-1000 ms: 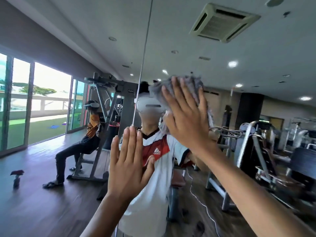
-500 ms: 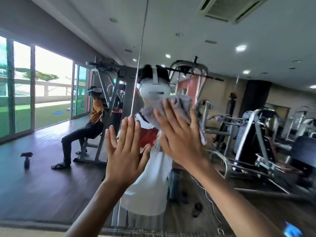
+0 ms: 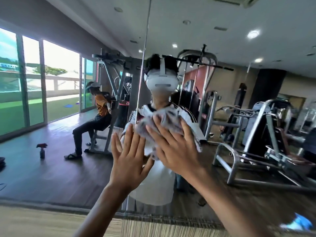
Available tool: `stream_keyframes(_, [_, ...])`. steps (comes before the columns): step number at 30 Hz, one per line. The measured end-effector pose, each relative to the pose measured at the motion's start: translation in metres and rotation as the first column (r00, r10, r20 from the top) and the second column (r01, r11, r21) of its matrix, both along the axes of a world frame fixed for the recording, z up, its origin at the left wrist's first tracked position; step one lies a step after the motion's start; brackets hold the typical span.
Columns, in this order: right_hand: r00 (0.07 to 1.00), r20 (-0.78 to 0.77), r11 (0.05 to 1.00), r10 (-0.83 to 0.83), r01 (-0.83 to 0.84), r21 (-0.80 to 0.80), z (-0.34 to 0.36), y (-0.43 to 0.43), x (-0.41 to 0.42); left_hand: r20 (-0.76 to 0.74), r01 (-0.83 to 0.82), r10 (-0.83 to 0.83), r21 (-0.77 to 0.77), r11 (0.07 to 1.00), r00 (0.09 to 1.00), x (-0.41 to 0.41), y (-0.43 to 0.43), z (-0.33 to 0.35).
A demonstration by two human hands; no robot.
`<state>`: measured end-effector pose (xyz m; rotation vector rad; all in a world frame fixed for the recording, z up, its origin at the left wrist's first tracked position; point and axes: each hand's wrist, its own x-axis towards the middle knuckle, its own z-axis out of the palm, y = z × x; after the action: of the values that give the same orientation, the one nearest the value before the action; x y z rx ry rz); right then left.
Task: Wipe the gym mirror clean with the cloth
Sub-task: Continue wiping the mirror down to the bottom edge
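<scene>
The gym mirror (image 3: 56, 165) fills the whole view, with a vertical seam between two panels near the middle. A crumpled grey cloth (image 3: 164, 120) is pressed flat against the glass under my right hand (image 3: 174, 147), whose fingers are spread over it. My left hand (image 3: 130, 158) rests open and flat on the mirror just left of the cloth, fingers up and apart, holding nothing. The mirror shows my reflection in a white shirt and a white headset behind both hands.
Reflected in the glass are weight machines (image 3: 256, 134), a seated person (image 3: 95, 120) at a machine, a spray bottle (image 3: 41, 149) on the dark floor and tall windows (image 3: 34, 82). The mirror's bottom edge meets a wooden floor strip (image 3: 51, 221). A blue object (image 3: 301, 223) lies at lower right.
My right hand has slid the cloth down the glass, from head height to chest height of the reflection. My left hand has stayed flat on the mirror. The camera has tilted downward.
</scene>
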<state>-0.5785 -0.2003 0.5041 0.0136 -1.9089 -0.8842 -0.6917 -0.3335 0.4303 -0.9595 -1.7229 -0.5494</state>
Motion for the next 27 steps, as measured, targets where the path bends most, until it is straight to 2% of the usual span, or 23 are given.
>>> stream_keyframes(1, [0.998,0.058,0.998,-0.007,0.004,0.055,-0.009,0.014,0.014,0.018,0.001,-0.001,-0.013,1.000,1.000,0.001,-0.001,-0.009])
stream_keyframes(3, [0.999,0.040,0.999,-0.032,0.031,0.020,-0.007,0.037,0.038,0.058,0.005,-0.004,-0.017,1.000,0.998,0.003,-0.001,-0.026])
stream_keyframes(5, [0.988,-0.145,0.989,-0.058,0.038,-0.141,0.019,0.042,0.034,0.084,0.005,-0.006,0.006,1.000,0.996,0.004,0.002,-0.032])
stream_keyframes(7, [0.924,-0.366,0.950,-0.111,-0.010,-0.312,0.046,0.015,0.005,0.096,0.000,-0.001,0.004,1.000,0.995,0.004,0.004,-0.029])
stream_keyframes(8, [0.906,-0.411,0.935,-0.106,-0.050,-0.352,0.053,-0.005,-0.013,0.099,0.002,-0.002,-0.005,1.000,0.995,0.003,0.003,-0.029])
stream_keyframes(9, [0.915,-0.397,0.940,-0.067,-0.075,-0.332,0.051,-0.024,-0.028,0.099,0.005,-0.003,-0.023,1.000,0.995,0.002,0.001,-0.033])
stream_keyframes(11, [0.975,-0.219,0.982,0.025,-0.065,-0.179,0.024,-0.043,-0.042,0.102,0.014,-0.008,-0.060,0.998,0.995,0.000,-0.005,-0.050])
stream_keyframes(13, [1.000,-0.005,1.000,0.020,-0.020,-0.016,-0.015,-0.030,-0.025,0.112,0.012,0.001,-0.109,0.994,0.994,0.000,-0.013,-0.073])
stream_keyframes(15, [0.998,0.070,0.998,0.003,-0.008,0.066,-0.041,0.001,0.006,0.130,0.015,0.003,-0.136,0.991,0.991,0.001,-0.018,-0.092])
stream_keyframes(17, [0.999,0.049,0.999,-0.023,0.021,0.042,-0.042,0.028,0.030,0.144,0.028,-0.009,-0.130,0.991,0.990,0.002,-0.019,-0.098])
stream_keyframes(18, [0.999,-0.006,0.999,-0.033,0.033,-0.012,-0.032,0.034,0.033,0.144,0.031,-0.013,-0.118,0.992,0.989,0.001,-0.018,-0.097])
stream_keyframes(21, [0.952,-0.299,0.965,-0.057,-0.024,-0.261,0.003,0.010,0.006,0.142,0.037,-0.022,-0.104,0.994,0.990,0.002,-0.018,-0.095])
stream_keyframes(23, [0.931,-0.362,0.946,-0.037,-0.084,-0.313,0.003,-0.023,-0.023,0.142,0.034,-0.019,-0.108,0.994,0.990,0.004,-0.019,-0.094])
stream_keyframes(25, [0.984,-0.178,0.981,0.028,-0.061,-0.182,-0.033,-0.039,-0.036,0.172,0.034,-0.011,-0.134,0.990,0.985,0.006,-0.021,-0.104])
stream_keyframes(27, [0.998,0.062,1.000,-0.003,0.002,0.016,-0.078,-0.024,-0.017,0.203,0.029,0.010,-0.189,0.982,0.979,0.006,-0.029,-0.125])
